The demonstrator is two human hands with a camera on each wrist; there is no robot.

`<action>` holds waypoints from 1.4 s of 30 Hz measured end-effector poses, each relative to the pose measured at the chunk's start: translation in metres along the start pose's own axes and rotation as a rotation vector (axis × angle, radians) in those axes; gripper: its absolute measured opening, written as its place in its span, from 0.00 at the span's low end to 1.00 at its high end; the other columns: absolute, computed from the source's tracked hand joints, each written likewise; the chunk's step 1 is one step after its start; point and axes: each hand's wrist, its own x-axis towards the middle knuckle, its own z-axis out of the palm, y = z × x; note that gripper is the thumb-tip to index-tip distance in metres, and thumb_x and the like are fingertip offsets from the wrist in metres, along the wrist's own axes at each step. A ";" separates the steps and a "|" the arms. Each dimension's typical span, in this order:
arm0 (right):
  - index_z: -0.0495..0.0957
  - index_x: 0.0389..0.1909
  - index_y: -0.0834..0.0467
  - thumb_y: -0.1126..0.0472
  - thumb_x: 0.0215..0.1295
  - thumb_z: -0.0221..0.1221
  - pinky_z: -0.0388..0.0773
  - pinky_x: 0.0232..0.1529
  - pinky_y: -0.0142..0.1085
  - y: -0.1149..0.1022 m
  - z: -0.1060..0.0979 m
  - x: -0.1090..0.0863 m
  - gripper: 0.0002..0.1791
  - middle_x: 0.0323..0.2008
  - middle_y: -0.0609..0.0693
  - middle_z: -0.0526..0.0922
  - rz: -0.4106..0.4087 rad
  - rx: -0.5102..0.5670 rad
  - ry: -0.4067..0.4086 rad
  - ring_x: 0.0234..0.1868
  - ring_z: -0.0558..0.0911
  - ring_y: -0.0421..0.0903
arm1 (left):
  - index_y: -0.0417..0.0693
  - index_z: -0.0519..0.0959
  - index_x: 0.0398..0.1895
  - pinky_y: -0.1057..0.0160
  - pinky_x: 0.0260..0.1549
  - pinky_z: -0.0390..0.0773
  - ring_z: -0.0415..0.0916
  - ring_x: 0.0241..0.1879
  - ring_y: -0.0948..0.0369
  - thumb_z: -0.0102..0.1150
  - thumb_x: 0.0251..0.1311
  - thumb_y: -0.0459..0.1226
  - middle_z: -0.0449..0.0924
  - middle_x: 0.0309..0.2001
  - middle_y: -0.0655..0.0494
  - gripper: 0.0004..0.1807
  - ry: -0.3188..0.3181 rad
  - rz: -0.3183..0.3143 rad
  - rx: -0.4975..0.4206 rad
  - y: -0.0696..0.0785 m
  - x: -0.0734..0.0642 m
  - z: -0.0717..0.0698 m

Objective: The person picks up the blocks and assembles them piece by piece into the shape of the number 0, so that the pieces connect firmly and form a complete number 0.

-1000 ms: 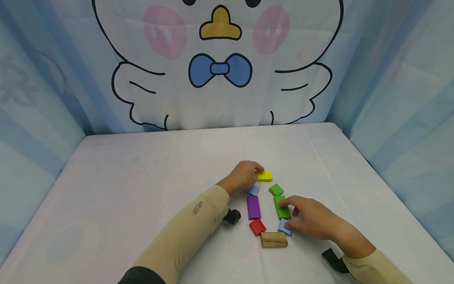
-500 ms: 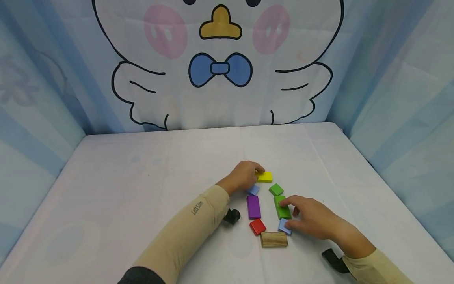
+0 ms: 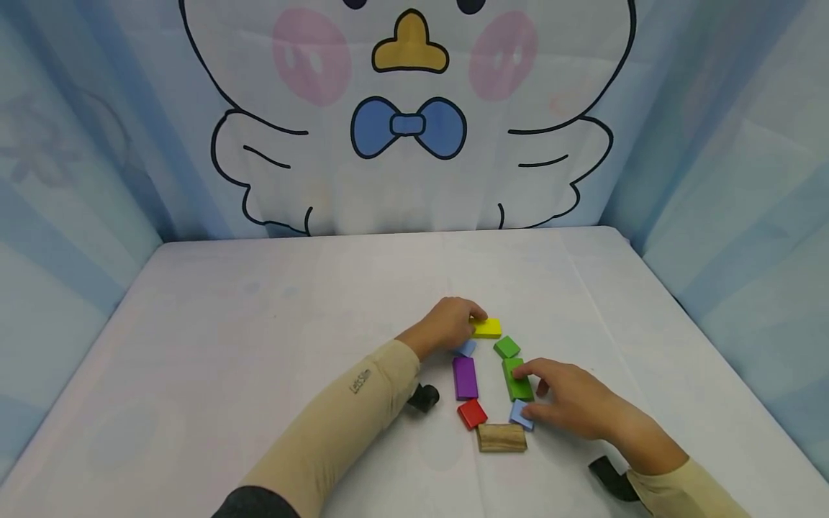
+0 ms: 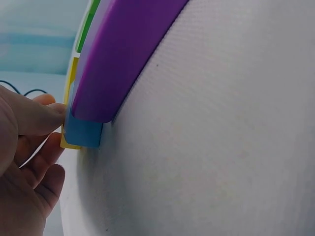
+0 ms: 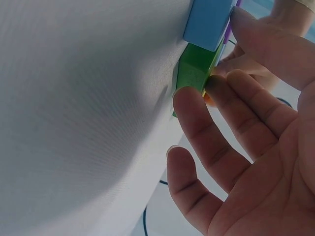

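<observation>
Wooden blocks lie in a loose ring on the white table. My left hand (image 3: pixel 447 325) pinches the left end of the yellow block (image 3: pixel 488 329) at the far side of the ring; in the left wrist view its thumb (image 4: pixel 47 118) is at that block. Just below it sits a blue block (image 3: pixel 465 348), partly covered by the hand. My right hand (image 3: pixel 573 396) rests its fingertips on the long green block (image 3: pixel 515 381), with its thumb at another blue block (image 3: pixel 520 415). In the right wrist view its fingers (image 5: pixel 209 140) are spread and gently bent.
A purple block (image 3: pixel 465 379) and a red block (image 3: pixel 472 414) form the left side. The wood-coloured block (image 3: pixel 501 438) lies nearest me, and a small green block (image 3: pixel 506 347) tops the right side. A printed cloth (image 3: pixel 408 180) hangs behind the table.
The yellow block, with my left hand on it, has shifted slightly toward me, closer to the blocks below. My right hand has stayed in place. The head view has moved a little.
</observation>
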 end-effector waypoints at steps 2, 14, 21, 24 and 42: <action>0.77 0.58 0.57 0.55 0.57 0.73 0.76 0.38 0.38 0.000 0.000 0.000 0.29 0.44 0.44 0.80 0.000 -0.002 -0.001 0.37 0.75 0.42 | 0.49 0.81 0.61 0.63 0.60 0.70 0.73 0.58 0.59 0.55 0.71 0.30 0.79 0.59 0.56 0.18 -0.002 0.001 0.001 0.000 -0.001 0.000; 0.77 0.59 0.57 0.53 0.56 0.73 0.76 0.37 0.39 0.002 0.000 0.001 0.30 0.44 0.44 0.79 -0.003 -0.007 -0.002 0.37 0.75 0.42 | 0.48 0.81 0.61 0.64 0.60 0.70 0.73 0.59 0.58 0.56 0.70 0.30 0.80 0.58 0.56 0.18 -0.007 0.025 0.020 0.002 -0.002 -0.001; 0.77 0.59 0.58 0.54 0.57 0.73 0.76 0.38 0.38 0.002 -0.002 0.000 0.30 0.44 0.45 0.79 -0.010 -0.006 -0.002 0.37 0.75 0.42 | 0.49 0.80 0.61 0.64 0.60 0.69 0.73 0.59 0.59 0.55 0.71 0.30 0.79 0.59 0.56 0.18 -0.012 0.018 0.021 0.003 0.000 -0.001; 0.76 0.59 0.57 0.53 0.57 0.73 0.75 0.38 0.39 0.003 -0.003 0.000 0.30 0.44 0.44 0.79 -0.009 0.004 -0.007 0.37 0.75 0.42 | 0.48 0.80 0.61 0.64 0.61 0.69 0.73 0.59 0.59 0.55 0.70 0.30 0.79 0.59 0.56 0.18 -0.016 0.018 0.017 0.003 0.000 -0.001; 0.77 0.58 0.58 0.53 0.57 0.73 0.75 0.36 0.37 0.003 -0.001 0.000 0.29 0.43 0.44 0.79 -0.022 0.004 -0.007 0.36 0.74 0.42 | 0.47 0.81 0.61 0.64 0.61 0.68 0.73 0.60 0.59 0.56 0.70 0.30 0.80 0.59 0.56 0.18 -0.013 0.047 0.014 0.002 0.000 0.002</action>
